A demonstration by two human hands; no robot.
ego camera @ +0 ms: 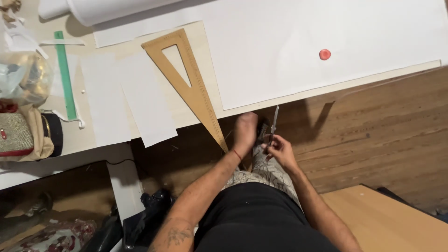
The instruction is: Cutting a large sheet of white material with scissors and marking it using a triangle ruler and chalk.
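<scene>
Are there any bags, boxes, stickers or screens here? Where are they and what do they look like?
Clear plastic bag: far left of the table, crumpled and shiny, with dark bits inside.
Woven pouch: left table edge below the bag, beige with a red trim.
Red round blob: on the big white sheet, maybe a sticker; too small to tell.
No boxes, signs or screens show.
</scene>
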